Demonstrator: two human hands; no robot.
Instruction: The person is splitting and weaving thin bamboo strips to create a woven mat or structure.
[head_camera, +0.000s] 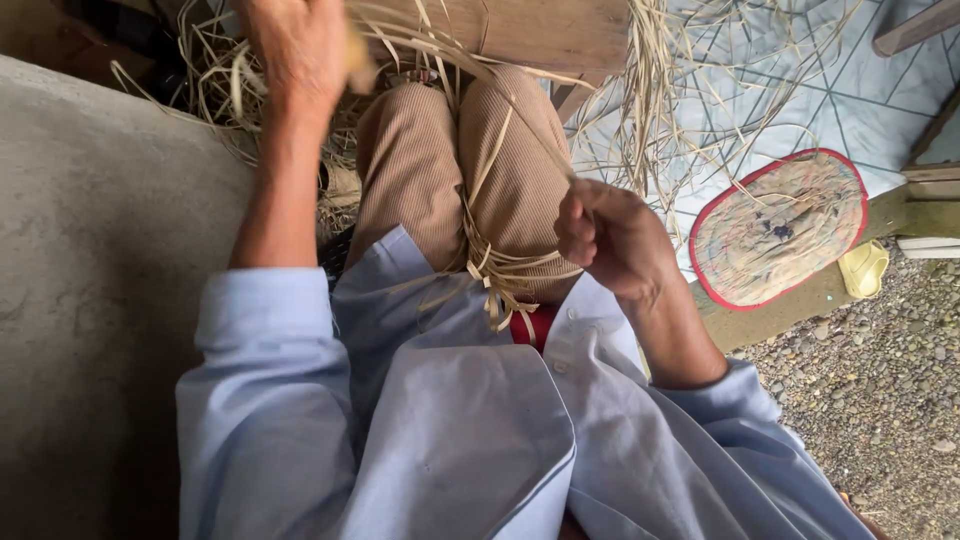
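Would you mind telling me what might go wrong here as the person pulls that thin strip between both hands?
The strip runs taut from the raised left hand to the right hand; it may snap or cut into the fingers. Loose strips piled ahead could snag it. The knotted bundle on the lap might slide off the knees.

Left hand (300, 45) blurred, fingertips cut off at top edge of frame; grip unclear. Wooden board (540, 30) cropped at top. Yellow object (865, 268), right, too small to identify.
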